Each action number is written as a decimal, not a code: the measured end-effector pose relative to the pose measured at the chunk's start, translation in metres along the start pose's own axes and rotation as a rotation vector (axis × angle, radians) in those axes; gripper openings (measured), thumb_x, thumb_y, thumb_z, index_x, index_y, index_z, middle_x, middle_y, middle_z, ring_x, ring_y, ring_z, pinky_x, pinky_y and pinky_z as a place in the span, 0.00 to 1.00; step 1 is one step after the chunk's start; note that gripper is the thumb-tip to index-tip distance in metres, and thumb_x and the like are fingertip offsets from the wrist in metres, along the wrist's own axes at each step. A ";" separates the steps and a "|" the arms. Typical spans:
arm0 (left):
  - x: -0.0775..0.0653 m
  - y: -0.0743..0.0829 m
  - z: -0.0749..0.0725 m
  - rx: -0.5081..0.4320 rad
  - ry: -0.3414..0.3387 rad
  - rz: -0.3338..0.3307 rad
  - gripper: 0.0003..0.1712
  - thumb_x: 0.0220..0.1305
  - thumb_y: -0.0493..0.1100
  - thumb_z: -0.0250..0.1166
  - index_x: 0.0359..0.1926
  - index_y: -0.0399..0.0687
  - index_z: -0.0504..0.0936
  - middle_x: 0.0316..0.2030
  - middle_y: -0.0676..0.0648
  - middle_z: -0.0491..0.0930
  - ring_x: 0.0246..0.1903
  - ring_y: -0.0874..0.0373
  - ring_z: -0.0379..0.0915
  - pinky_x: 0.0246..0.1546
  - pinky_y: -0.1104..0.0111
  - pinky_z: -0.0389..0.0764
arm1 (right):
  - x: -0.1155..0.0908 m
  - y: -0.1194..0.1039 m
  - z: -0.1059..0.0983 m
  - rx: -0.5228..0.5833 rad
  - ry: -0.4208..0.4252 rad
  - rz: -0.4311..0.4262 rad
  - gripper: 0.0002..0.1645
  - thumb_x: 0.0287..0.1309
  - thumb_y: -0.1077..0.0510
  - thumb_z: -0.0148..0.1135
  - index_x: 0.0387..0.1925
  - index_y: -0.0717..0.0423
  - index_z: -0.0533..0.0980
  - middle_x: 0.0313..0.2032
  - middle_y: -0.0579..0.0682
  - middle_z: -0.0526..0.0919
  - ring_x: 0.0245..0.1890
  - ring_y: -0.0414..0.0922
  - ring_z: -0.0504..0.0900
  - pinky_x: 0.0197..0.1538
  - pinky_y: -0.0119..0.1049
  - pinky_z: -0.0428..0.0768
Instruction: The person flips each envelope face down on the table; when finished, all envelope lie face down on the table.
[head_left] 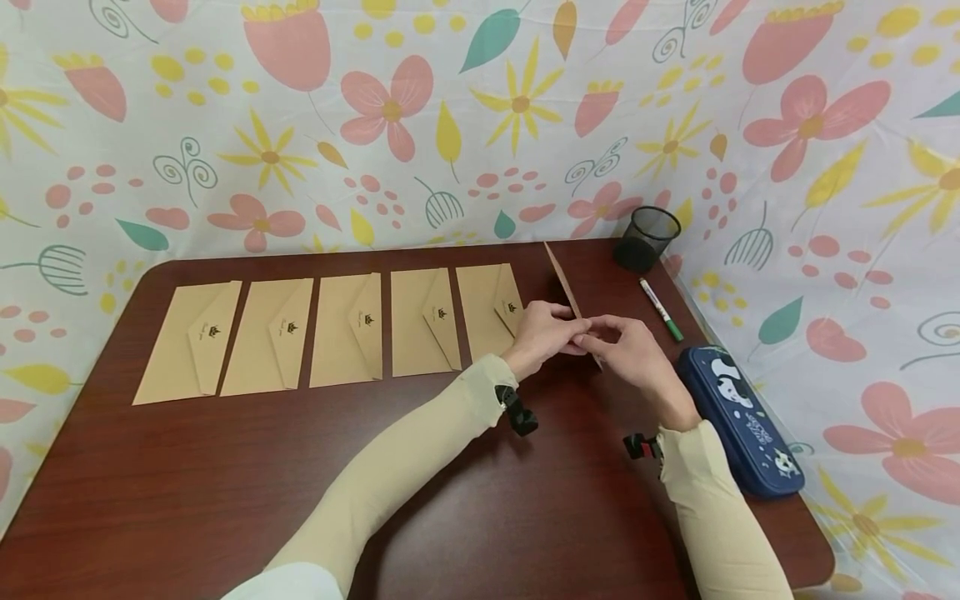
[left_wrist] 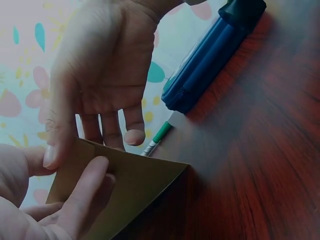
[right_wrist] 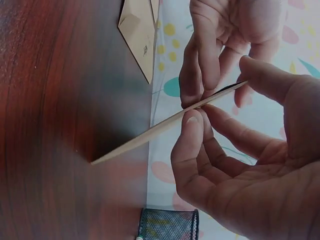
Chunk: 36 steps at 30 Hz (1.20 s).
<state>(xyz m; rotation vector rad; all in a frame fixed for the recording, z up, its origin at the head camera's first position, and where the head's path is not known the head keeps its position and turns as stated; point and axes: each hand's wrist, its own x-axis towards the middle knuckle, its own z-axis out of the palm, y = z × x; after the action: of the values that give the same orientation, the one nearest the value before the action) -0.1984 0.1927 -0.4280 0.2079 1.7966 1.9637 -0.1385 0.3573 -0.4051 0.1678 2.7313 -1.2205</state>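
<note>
Seen from the head view, with the middle of the worktop (head_left: 450, 467) as the clock's centre, a tan envelope (head_left: 562, 279) was held nearly edge-on between one and two o'clock. The left hand (head_left: 547, 333) pinched it from the left, its fingers flat against one face, and the right hand (head_left: 633, 350) gripped it between thumb and fingers from the right. Whether its lower edge touched the surface could not fairly be told.

A row of five envelopes (head_left: 345, 329) lay flat from nine to one o'clock, flaps toward three and each bearing a small dark crown; the left hand partly covered the nearest one. A black mesh cup (head_left: 647, 237) stood at two o'clock, with a green-and-white marker (head_left: 661, 308) just below it toward three. At three lay a navy pencil case (head_left: 738, 421), before a floral cloth (head_left: 390, 108).
</note>
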 end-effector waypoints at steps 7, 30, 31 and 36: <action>-0.002 -0.002 0.002 0.046 0.084 -0.043 0.30 0.68 0.30 0.69 0.71 0.32 0.79 0.46 0.32 0.92 0.40 0.42 0.94 0.41 0.59 0.93 | -0.001 0.005 0.002 0.056 -0.051 -0.005 0.30 0.79 0.46 0.63 0.70 0.62 0.79 0.52 0.60 0.91 0.45 0.43 0.87 0.45 0.32 0.83; -0.005 -0.014 -0.001 -0.040 0.182 -0.085 0.29 0.66 0.24 0.65 0.68 0.32 0.77 0.38 0.35 0.88 0.23 0.51 0.88 0.36 0.58 0.93 | 0.014 0.054 0.000 -0.097 0.093 0.156 0.40 0.75 0.38 0.65 0.69 0.67 0.77 0.57 0.68 0.85 0.49 0.55 0.85 0.43 0.33 0.79; -0.004 -0.014 -0.001 -0.031 0.187 -0.086 0.29 0.66 0.24 0.65 0.68 0.32 0.77 0.40 0.34 0.89 0.25 0.49 0.90 0.36 0.58 0.93 | 0.015 0.055 0.000 -0.086 0.088 0.161 0.40 0.75 0.38 0.65 0.70 0.66 0.76 0.57 0.67 0.85 0.48 0.55 0.86 0.43 0.33 0.80; -0.001 -0.015 -0.004 0.093 0.185 -0.089 0.32 0.66 0.25 0.66 0.71 0.32 0.76 0.48 0.31 0.87 0.30 0.45 0.93 0.35 0.62 0.93 | 0.018 0.053 -0.002 -0.058 0.092 0.160 0.39 0.73 0.40 0.68 0.70 0.66 0.77 0.55 0.66 0.86 0.48 0.55 0.86 0.45 0.34 0.80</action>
<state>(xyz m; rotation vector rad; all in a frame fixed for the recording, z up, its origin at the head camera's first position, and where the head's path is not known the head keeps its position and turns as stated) -0.1961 0.1894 -0.4428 -0.0251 1.9797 1.8926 -0.1478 0.3950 -0.4461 0.4377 2.7638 -1.1163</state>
